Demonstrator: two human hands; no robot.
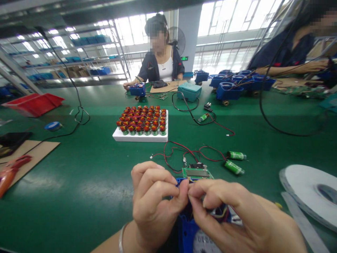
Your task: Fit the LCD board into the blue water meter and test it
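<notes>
Both hands meet over a blue housing (186,232) at the bottom centre. My left hand (158,193) is closed in a pinch, thumb against the fingers. My right hand (234,207) pinches right beside it, fingertips nearly touching the left thumb. Whatever lies between the fingertips is too small to make out. Wires show inside the housing, and a round dial with markings (205,242) is on its lower part. Just beyond the hands lies a green circuit board with a display (197,173). Red and black wires run from there to two green cylinders (235,155).
A white tray (139,138) holds several coil-topped parts. A roll of white tape (310,189) lies at the right, orange-handled pliers (13,172) and a red bin (34,104) at the left. Across the bench are a seated person (164,66), another person's arm, several blue housings (229,92) and cables.
</notes>
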